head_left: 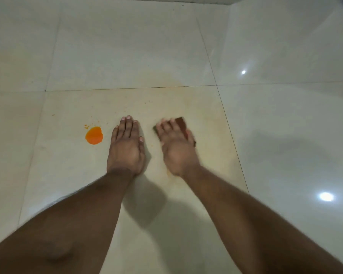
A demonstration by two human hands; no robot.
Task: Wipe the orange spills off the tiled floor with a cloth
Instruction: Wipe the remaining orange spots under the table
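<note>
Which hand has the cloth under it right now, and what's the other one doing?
The right hand presses the brown cloth on the tile; the left hand lies flat on bare floor, holding nothing, beside the orange puddle.

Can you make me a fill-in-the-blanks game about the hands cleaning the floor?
1. The puddle on the tiled floor is coloured ____.
2. The brown cloth is under the ____ hand.
3. The left hand lies ____ on the tile, holding nothing.
4. The puddle is nearest the ____ hand.

Missing words: orange; right; flat; left
</note>
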